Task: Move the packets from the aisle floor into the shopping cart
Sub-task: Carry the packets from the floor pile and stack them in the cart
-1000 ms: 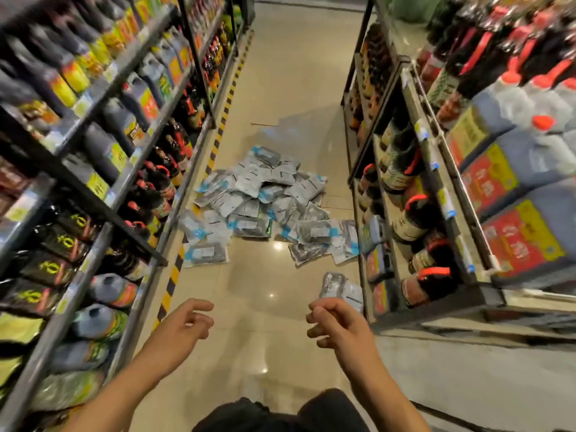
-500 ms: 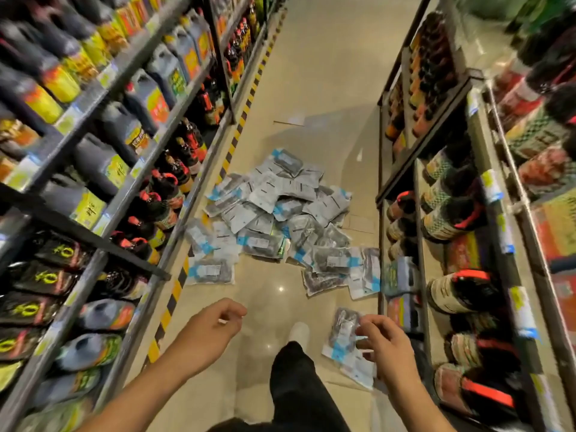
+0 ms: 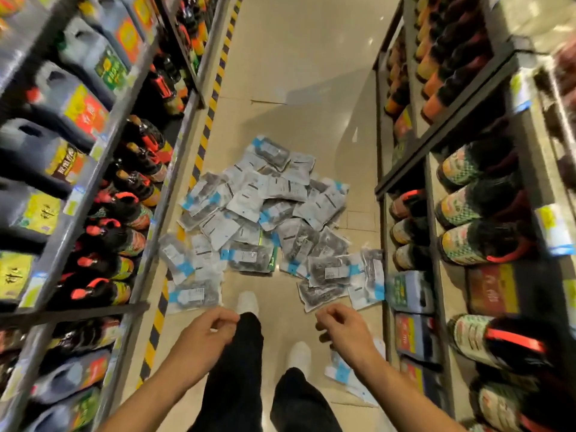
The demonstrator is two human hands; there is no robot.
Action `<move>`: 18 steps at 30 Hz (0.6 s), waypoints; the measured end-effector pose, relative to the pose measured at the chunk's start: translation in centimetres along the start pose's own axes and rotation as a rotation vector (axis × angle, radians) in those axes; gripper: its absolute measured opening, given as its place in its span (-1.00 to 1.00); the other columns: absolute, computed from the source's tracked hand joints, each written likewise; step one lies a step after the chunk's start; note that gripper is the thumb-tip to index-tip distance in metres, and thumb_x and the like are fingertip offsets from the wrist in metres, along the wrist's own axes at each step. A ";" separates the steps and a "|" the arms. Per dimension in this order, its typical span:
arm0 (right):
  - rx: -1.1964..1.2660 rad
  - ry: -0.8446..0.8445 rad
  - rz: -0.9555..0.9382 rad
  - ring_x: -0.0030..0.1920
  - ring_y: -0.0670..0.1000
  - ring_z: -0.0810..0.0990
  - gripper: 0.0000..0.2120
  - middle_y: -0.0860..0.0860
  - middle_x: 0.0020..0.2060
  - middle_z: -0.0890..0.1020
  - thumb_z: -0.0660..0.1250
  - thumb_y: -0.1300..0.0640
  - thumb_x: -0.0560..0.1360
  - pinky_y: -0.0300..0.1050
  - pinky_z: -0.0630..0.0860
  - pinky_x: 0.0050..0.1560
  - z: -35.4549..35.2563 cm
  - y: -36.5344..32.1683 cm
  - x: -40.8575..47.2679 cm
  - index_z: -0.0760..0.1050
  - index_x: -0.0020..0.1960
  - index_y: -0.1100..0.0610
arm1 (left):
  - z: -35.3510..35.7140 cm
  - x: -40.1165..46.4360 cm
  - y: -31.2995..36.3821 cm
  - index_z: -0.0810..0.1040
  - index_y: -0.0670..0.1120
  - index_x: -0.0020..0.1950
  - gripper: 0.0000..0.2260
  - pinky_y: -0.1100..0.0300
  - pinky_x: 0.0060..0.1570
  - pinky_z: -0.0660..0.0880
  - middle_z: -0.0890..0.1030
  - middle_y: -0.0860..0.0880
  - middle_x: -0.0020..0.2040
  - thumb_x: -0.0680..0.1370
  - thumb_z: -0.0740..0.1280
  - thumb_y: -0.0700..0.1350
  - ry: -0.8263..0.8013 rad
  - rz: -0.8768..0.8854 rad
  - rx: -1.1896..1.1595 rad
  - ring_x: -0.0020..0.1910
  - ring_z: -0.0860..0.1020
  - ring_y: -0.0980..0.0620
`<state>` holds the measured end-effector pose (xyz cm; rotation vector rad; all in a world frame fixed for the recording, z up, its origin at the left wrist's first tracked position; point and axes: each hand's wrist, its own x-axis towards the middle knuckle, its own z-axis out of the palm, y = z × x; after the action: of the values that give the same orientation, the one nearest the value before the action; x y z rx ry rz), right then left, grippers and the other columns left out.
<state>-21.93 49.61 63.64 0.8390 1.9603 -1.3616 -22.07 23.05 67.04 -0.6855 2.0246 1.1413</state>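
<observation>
I see the packets (image 3: pixel 265 219) heaped on the pale aisle floor: flat clear pouches of something dark, each with a white label and a blue strip at one end, lying overlapped at all angles, some label up and some showing the dark fill. The heap spreads across the aisle between the two shelf bases, thinning toward me into a few single pouches on either side. One more packet (image 3: pixel 339 371) lies apart, nearer me on the right, flat on the floor and partly hidden under my right forearm.
</observation>
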 end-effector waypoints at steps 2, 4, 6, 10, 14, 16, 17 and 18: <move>0.040 0.012 0.057 -0.23 -0.03 0.66 -0.92 0.03 -0.17 0.71 0.38 0.10 0.59 -0.33 0.47 -0.35 1.1 -0.6 3.1 0.61 -0.05 0.08 | -0.2 4.5 1.1 0.66 0.07 0.01 -0.85 0.13 -0.10 0.50 0.67 0.02 0.02 0.65 0.34 -0.15 -0.016 -0.003 0.023 -0.03 0.66 0.01; 0.105 0.057 0.120 -0.18 0.00 0.66 -0.94 0.04 -0.16 0.70 0.38 0.11 0.58 -0.33 0.47 -0.35 2.0 -0.4 6.5 0.62 -0.04 0.08 | 0.1 9.5 2.0 0.65 0.07 0.02 -0.87 0.08 0.00 0.52 0.67 0.01 0.04 0.63 0.36 -0.15 -0.062 -0.022 0.057 -0.01 0.66 0.01; 0.175 0.096 0.185 -0.14 0.03 0.67 -0.95 0.03 -0.14 0.69 0.39 0.10 0.56 -0.24 0.51 -0.24 2.7 0.6 10.9 0.61 -0.04 0.06 | 0.9 14.9 2.5 0.65 0.09 0.03 -0.86 0.04 0.07 0.50 0.67 -0.02 0.06 0.62 0.37 -0.16 -0.109 -0.026 0.093 0.02 0.65 -0.01; 0.439 0.140 0.318 -0.24 0.00 0.59 -0.88 0.03 -0.13 0.62 0.42 0.08 0.56 -0.14 0.45 -0.28 4.7 5.8 23.0 0.56 0.06 0.09 | 5.1 28.8 3.4 0.65 0.22 -0.01 -0.83 0.03 0.00 0.52 0.69 0.01 0.03 0.61 0.42 -0.09 -0.188 0.035 0.212 0.01 0.67 0.00; 0.705 0.187 0.407 -0.47 -0.08 0.41 -0.85 -0.01 -0.32 0.50 0.44 0.02 0.54 -0.28 0.33 -0.57 6.8 13.2 36.4 0.50 -0.09 0.05 | 12.4 43.1 2.4 0.59 0.11 0.14 -0.77 0.06 0.02 0.55 0.67 0.05 0.06 0.50 0.42 0.06 -0.191 0.155 0.312 0.02 0.64 0.01; 0.814 0.251 0.461 -0.55 -0.05 0.35 -0.81 0.03 -0.42 0.40 0.41 0.07 0.60 -0.30 0.23 -0.64 6.9 16.5 41.6 0.51 -0.14 0.12 | 16.9 48.6 1.3 0.54 0.00 0.20 -0.80 0.15 -0.12 0.49 0.64 -0.04 0.10 0.59 0.42 -0.09 -0.167 0.162 0.299 -0.02 0.59 -0.04; 0.862 0.291 0.494 -0.57 -0.04 0.36 -0.78 0.06 -0.43 0.39 0.40 0.08 0.62 -0.31 0.22 -0.66 6.8 18.0 44.0 0.51 -0.15 0.16 | 19.1 51.0 0.6 0.52 -0.02 0.23 -0.77 0.13 -0.13 0.49 0.63 -0.07 0.13 0.60 0.42 -0.14 -0.148 0.184 0.302 -0.04 0.57 -0.04; 0.921 0.314 0.516 -0.57 -0.03 0.39 -0.77 0.06 -0.43 0.41 0.40 0.07 0.62 -0.31 0.25 -0.67 6.7 19.5 46.1 0.50 -0.13 0.17 | 21.1 53.2 -0.4 0.50 -0.02 0.27 -0.72 0.09 -0.06 0.51 0.61 -0.08 0.18 0.58 0.44 -0.14 -0.141 0.216 0.312 -0.01 0.56 -0.04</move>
<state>-34.48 55.85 15.15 1.9103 1.0793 -1.8550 -47.71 35.85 17.48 -0.2288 2.1280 0.9321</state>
